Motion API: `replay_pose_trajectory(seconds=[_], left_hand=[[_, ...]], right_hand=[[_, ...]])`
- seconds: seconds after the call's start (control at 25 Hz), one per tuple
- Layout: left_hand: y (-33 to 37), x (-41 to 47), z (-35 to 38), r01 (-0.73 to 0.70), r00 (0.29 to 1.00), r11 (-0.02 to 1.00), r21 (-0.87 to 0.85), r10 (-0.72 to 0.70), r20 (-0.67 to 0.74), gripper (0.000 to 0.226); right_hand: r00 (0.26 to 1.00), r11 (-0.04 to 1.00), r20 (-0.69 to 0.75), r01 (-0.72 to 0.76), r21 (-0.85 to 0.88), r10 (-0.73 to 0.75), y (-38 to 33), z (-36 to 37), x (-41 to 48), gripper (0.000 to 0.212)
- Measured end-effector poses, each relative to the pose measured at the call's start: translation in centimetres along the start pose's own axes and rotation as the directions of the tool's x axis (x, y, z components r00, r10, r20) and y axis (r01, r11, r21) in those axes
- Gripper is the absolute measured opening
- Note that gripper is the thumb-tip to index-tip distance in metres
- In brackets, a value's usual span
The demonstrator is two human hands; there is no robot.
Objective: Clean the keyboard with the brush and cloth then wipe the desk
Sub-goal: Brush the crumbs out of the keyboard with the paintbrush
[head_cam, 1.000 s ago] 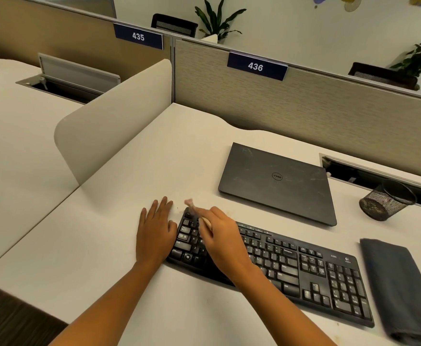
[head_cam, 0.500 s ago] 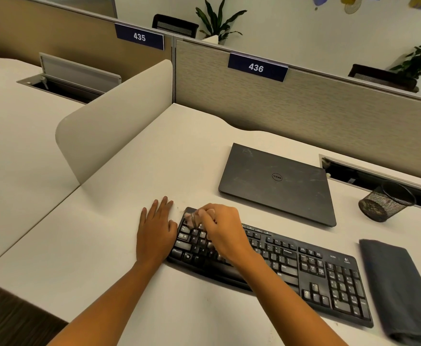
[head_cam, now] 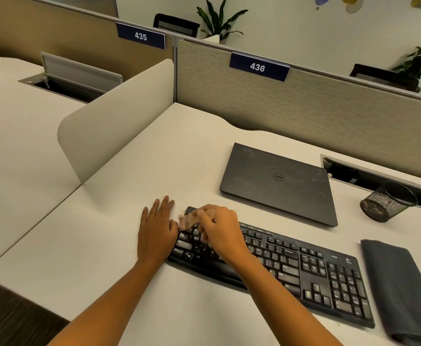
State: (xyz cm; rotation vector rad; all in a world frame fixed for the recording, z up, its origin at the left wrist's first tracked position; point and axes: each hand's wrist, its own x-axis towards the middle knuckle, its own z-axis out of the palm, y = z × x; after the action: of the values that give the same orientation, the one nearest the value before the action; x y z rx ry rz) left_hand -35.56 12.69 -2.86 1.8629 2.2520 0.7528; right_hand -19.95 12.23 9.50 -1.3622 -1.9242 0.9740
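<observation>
The right hand curls its fingers round the blurred brush over the keyboard — just beside them the left hand lies on the desk, fingers straight and together.

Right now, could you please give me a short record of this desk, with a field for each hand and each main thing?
left hand: flat on the desk, fingers straight, at the left end of the keyboard
right hand: holds the brush over the keyboard's left keys
brush: blurred, so its bristles are hard to make out
cloth: folded on the desk, right of the keyboard, no hand on it
laptop: closed, behind the keyboard
mesh cup: right of the laptop
</observation>
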Motion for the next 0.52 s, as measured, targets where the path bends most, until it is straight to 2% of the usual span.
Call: replay_pose_trajectory(seconds=[0.08,0.16,0.24,0.32,0.36,0.44,0.52], left_hand=[[-0.13,-0.05,0.08,-0.001,1.0,1.0,0.009,0.001,0.0,0.059],[-0.16,-0.04,0.08,-0.006,1.0,1.0,0.013,0.006,0.004,0.059],[-0.08,0.01,0.0,-0.004,1.0,1.0,0.008,0.004,0.001,0.06],[0.07,-0.03,-0.06,0.001,1.0,1.0,0.002,-0.001,-0.002,0.06],[0.1,-0.06,-0.07,0.0,1.0,1.0,0.001,0.0,-0.002,0.06],[0.04,-0.05,-0.1,-0.007,1.0,1.0,0.002,0.007,0.0,0.06],[-0.03,-0.03,-0.09,-0.005,1.0,1.0,0.005,0.005,0.004,0.06]], right_hand=[[0.999,1.0,-0.041,0.005,-0.021,-0.006,0.12,-0.1,0.0,0.031],[1.0,1.0,0.0,-0.016,0.019,0.016,-0.15,-0.3,-0.24,0.033],[0.998,0.999,-0.054,-0.033,0.041,0.035,-0.13,-0.37,-0.45,0.036],[0.993,1.0,-0.117,-0.02,-0.006,0.02,0.2,-0.39,-0.29,0.03],[0.995,0.999,-0.102,-0.022,-0.032,0.019,0.25,-0.43,-0.2,0.029],[0.996,0.998,-0.075,-0.045,-0.038,0.042,0.36,-0.6,-0.04,0.033],[0.992,0.998,-0.117,-0.041,-0.04,0.036,0.32,-0.98,-0.04,0.035]])
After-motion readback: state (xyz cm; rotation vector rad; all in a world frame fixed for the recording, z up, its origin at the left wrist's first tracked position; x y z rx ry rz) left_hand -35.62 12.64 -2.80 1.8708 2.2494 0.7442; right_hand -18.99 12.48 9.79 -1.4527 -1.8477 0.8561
